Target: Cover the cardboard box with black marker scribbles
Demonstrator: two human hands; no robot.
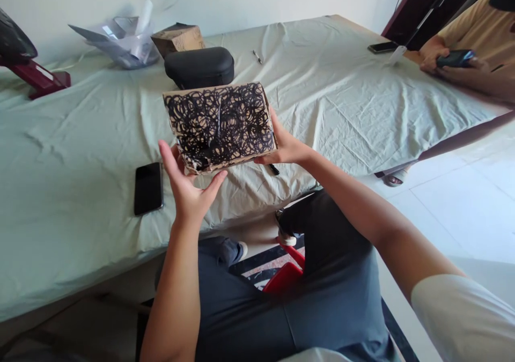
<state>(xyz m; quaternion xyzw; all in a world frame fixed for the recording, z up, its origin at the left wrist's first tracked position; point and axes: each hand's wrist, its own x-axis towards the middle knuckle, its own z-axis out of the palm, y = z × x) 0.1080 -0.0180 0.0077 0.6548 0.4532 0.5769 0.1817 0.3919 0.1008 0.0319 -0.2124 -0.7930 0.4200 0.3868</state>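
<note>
A brown cardboard box (219, 126), covered in black scribbled circles, is held up above the table edge in both my hands. My left hand (187, 182) cups its lower left corner, with the thumb under the bottom edge and the fingers up the left side. My right hand (284, 145) grips the right side, fingers hidden behind the box. A black marker (274, 169) lies on the cloth just below my right hand.
A pale green cloth (80, 153) covers the table. On it lie a black phone (148, 187), a black zip case (200, 67), a small cardboard box (179, 38), crumpled plastic wrap (120, 40) and a pen (257, 57). At the far right, another person's hand (442, 64) holds a phone.
</note>
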